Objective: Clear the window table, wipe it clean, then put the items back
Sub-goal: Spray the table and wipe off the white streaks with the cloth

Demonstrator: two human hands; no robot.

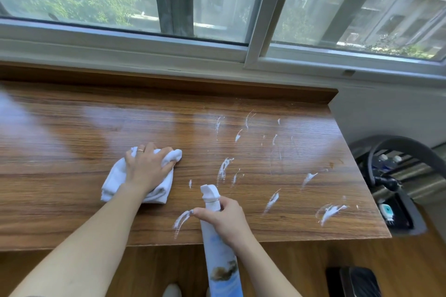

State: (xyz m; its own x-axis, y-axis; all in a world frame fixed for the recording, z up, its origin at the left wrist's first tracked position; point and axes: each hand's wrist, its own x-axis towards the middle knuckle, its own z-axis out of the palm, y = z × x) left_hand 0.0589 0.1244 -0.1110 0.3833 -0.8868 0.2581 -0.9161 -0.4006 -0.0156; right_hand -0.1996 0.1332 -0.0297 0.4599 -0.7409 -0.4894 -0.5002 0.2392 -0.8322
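The wooden window table (pixel 72 128) stretches under the window, with nothing standing on it. My left hand (pixel 147 166) lies on top of a crumpled white cloth (pixel 113 183) at the table's middle, fingers curled into its folds. My right hand (pixel 222 219) grips the neck of a white and blue spray bottle (pixel 217 243) at the front edge, its nozzle pointing away from me. White foam streaks (pixel 224 169) are scattered over the right half of the table.
The window frame and sill (pixel 169 55) run along the table's far edge. A dark chair with items on its seat (pixel 391 188) stands off the right end. A dark object (pixel 354 282) lies on the floor at bottom right.
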